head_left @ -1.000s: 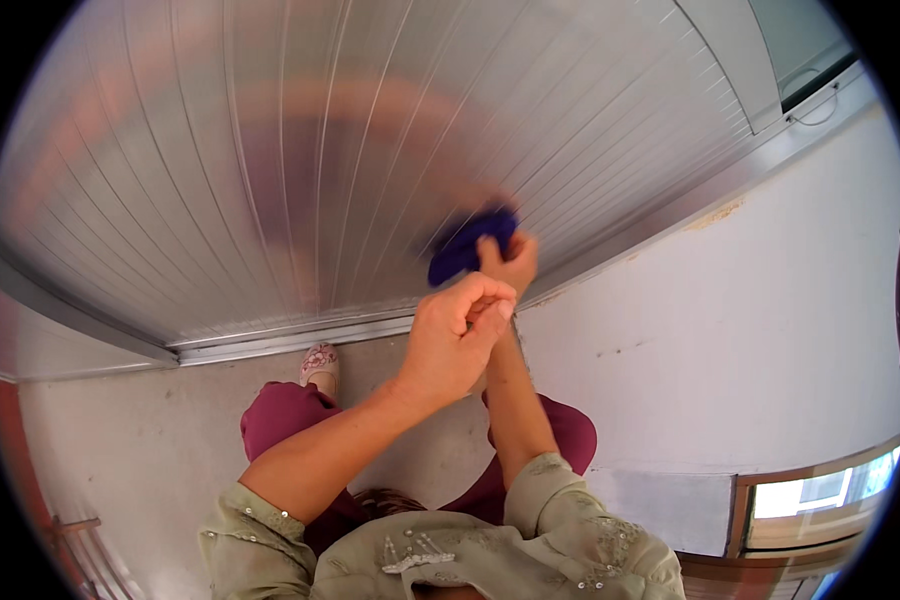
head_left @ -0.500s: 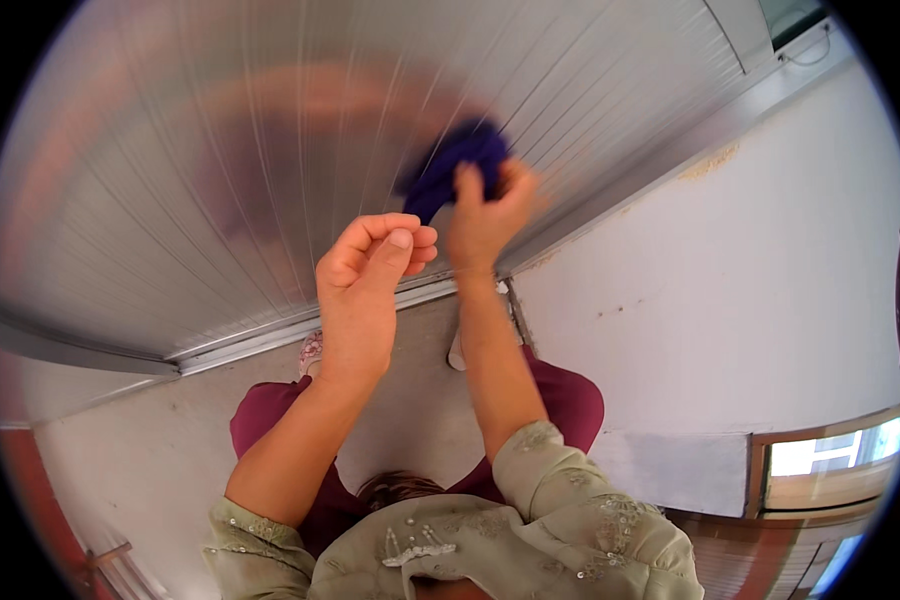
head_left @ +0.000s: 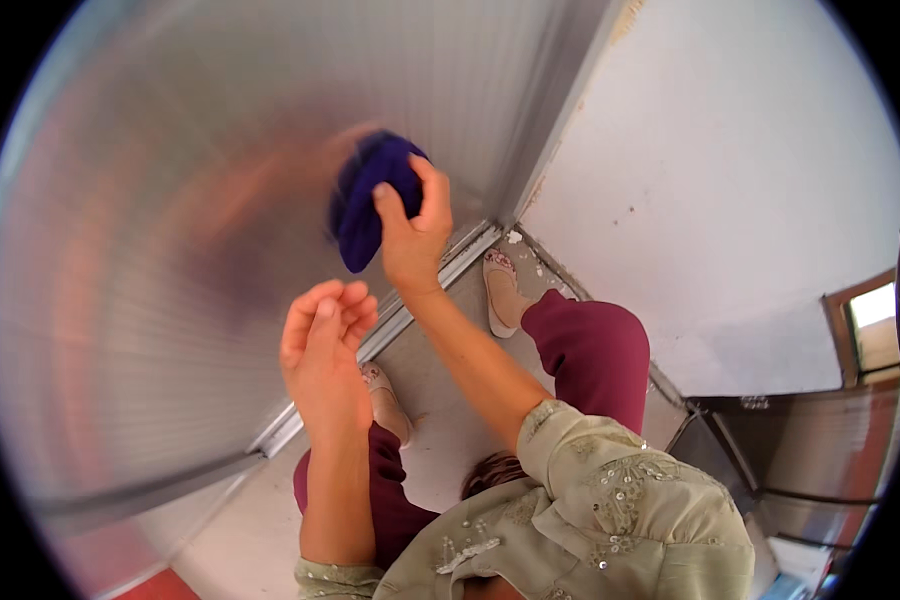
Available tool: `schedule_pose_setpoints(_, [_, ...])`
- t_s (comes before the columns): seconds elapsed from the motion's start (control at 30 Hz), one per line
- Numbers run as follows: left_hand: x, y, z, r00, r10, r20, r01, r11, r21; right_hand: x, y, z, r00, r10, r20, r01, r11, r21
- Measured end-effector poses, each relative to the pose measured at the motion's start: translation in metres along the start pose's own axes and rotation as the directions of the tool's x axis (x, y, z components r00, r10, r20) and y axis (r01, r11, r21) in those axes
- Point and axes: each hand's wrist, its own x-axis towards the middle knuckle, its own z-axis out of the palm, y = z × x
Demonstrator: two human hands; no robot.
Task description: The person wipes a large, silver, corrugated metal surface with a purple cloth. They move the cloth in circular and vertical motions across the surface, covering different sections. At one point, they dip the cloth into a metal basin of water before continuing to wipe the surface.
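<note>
A dark purple cloth [head_left: 370, 205], bunched up, is gripped by my right hand [head_left: 417, 235], thumb on the near side and fingers around its right edge. It lies against, or just in front of, a grey ribbed metal panel [head_left: 470, 110]; contact is hard to make out. Below and left of the cloth, my left hand [head_left: 325, 340] is raised with its fingers loosely curled and apart. Nothing shows in it. A blurred reflection of the arm and cloth appears in the panel.
A white wall [head_left: 710, 200] meets the panel's frame at the right. Along the panel's foot runs a metal floor track [head_left: 390, 325]. My feet in patterned shoes [head_left: 500, 263] stand on the grey floor [head_left: 440, 390] close to it. A wooden-framed opening [head_left: 860, 325] is at far right.
My right hand has moved the cloth left across the panel. The left hand has dropped lower and left, its fingers looser. The view has turned, bringing both shoes into sight.
</note>
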Motion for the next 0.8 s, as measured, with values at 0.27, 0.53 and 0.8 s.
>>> schedule_pose_setpoints(0.27, [-0.01, -0.005, -0.017, 0.998, -0.025, 0.054, 0.025, 1.0, -0.004, -0.035, 0.108, -0.012, 0.976, 0.039, -0.213, -0.1, 0.953, -0.284])
schedule_pose_setpoints(0.53, [-0.002, -0.019, 0.0, 0.984, -0.093, 0.15, 0.093, 0.996, 0.009, -0.042, 0.189, -0.048, 0.648, 0.693, -0.315, -0.703, 0.704, 0.102])
schedule_pose_setpoints(0.8, [0.004, -0.015, -0.007, 0.992, -0.058, 0.108, 0.051, 0.997, 0.064, 0.037, -0.005, -0.007, 0.931, -0.342, -0.126, 0.319, 0.932, -0.17])
